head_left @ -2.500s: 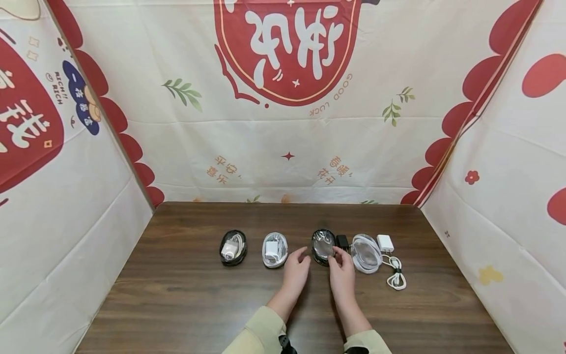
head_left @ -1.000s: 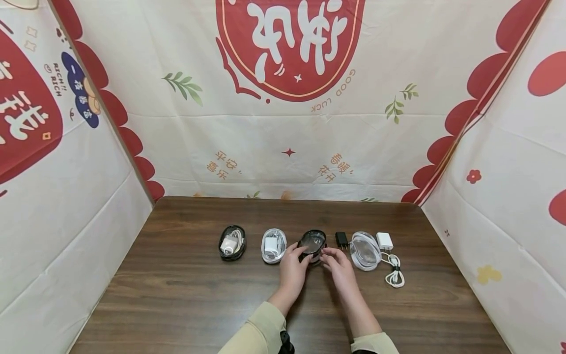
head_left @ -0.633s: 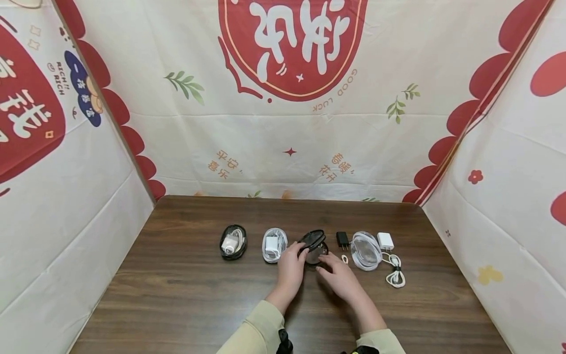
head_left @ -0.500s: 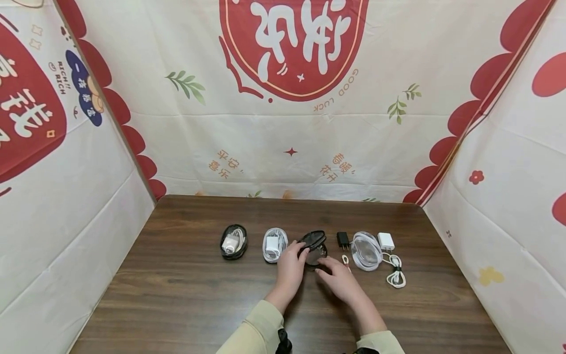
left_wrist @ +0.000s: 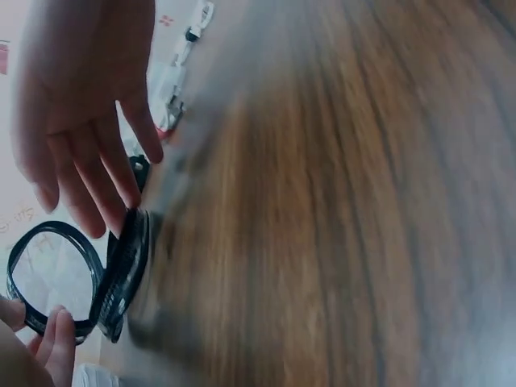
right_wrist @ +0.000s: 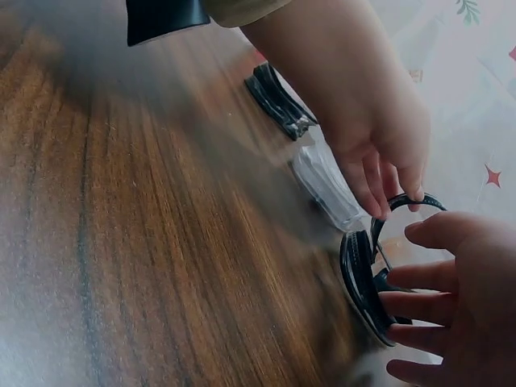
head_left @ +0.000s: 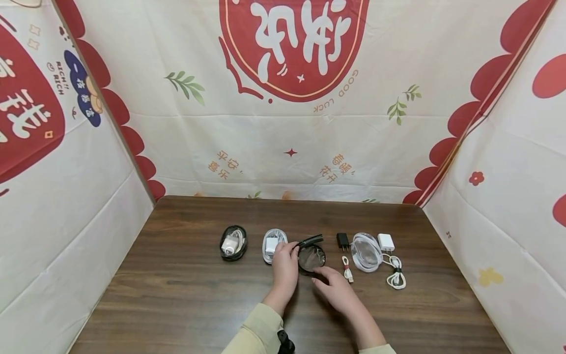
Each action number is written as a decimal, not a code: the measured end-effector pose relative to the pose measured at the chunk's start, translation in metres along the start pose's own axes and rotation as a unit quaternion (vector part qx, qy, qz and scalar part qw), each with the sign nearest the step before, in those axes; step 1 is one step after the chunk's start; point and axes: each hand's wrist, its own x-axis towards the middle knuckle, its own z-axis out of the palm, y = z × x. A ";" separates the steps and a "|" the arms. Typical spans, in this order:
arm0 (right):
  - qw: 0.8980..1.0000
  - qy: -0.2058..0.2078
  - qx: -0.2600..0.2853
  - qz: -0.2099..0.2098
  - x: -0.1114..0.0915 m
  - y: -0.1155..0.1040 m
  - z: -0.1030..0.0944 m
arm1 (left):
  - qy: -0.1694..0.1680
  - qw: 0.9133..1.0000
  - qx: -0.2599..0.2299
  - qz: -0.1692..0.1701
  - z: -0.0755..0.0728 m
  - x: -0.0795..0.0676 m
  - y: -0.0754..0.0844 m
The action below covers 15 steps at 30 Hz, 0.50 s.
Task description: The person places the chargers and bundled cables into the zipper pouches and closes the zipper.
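In the head view a small black oval zip case [head_left: 311,259] with clear panels stands unfolded, its lid [head_left: 310,241] tipped up on the far side. My left hand [head_left: 285,268] pinches the lid's rim at the left; the left wrist view shows the lid as a black ring [left_wrist: 53,227] between thumb and fingers. My right hand [head_left: 337,289] lies at the near right edge of the case, fingers spread and fairly straight against its base, as in the right wrist view [right_wrist: 435,314]. A black plug charger [head_left: 342,240] and a white cable [head_left: 347,269] with a red tie lie to the right.
Left on the wooden table [head_left: 185,295] lie a black-rimmed case [head_left: 233,242] and a white-rimmed case [head_left: 275,236], each with a white charger inside. Right are a clear white case [head_left: 366,252], a white charger [head_left: 385,242] and a white cable [head_left: 396,273]. Cloth walls surround it.
The case has shifted left, and its lid has been lifted and swung up by my left hand. My right hand has moved nearer the front edge. The red-tied cable is now uncovered.
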 end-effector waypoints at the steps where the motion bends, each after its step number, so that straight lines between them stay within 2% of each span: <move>1: 1.000 0.002 0.000 -0.001 0.000 0.000 0.001 | -0.003 0.999 -0.040 -0.025 0.000 -0.001 0.000; 3: 1.000 0.004 -0.001 -0.001 -0.001 0.000 0.001 | -0.005 0.990 -0.120 -0.078 0.001 -0.003 0.001; 5: 1.000 0.003 -0.002 0.000 -0.001 0.000 0.001 | 0.003 0.974 -0.191 -0.122 0.003 -0.005 0.002; 6: 1.000 0.003 -0.002 0.002 -0.002 -0.001 0.001 | 0.008 0.967 -0.215 -0.136 0.003 -0.005 0.002; 8: 1.000 0.004 0.001 0.006 -0.003 -0.001 0.001 | 0.016 0.960 -0.236 -0.152 0.005 -0.006 0.003; 10: 1.000 0.008 0.007 0.010 -0.004 -0.002 0.000 | 0.022 0.956 -0.245 -0.157 0.006 -0.007 0.004; 15: 0.999 0.034 0.030 0.012 -0.007 -0.001 -0.007 | 0.035 0.960 -0.232 -0.152 0.008 -0.009 0.002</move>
